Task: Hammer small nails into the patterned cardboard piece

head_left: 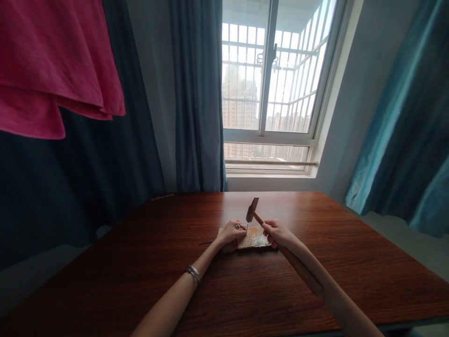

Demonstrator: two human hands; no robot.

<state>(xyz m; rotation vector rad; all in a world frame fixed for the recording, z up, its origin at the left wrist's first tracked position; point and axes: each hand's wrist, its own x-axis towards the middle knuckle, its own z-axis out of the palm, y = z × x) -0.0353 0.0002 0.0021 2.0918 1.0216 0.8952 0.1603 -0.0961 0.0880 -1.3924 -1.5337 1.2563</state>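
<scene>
A hammer point(258, 218) with a wooden handle is in my right hand point(278, 233); its fingers wrap the handle partway along, and the rest of the handle runs back beneath my forearm. The hammer head is raised just above a thin upright nail point(247, 225). My left hand point(234, 232) pinches this nail at the near-left part of a light-coloured board point(253, 238) dotted with small holes. Whitish and orange patches mark the board's surface. The left hand covers the board's left end. A ring sits on that hand and a bracelet point(193, 274) circles the wrist.
The board lies on a dark reddish-brown wooden table point(217, 290). A thin dark object point(206, 242) pokes out left of the board. Beyond the table's far edge are a barred window point(268, 70) and blue curtains point(198, 93). Pink cloth point(59, 61) hangs at upper left.
</scene>
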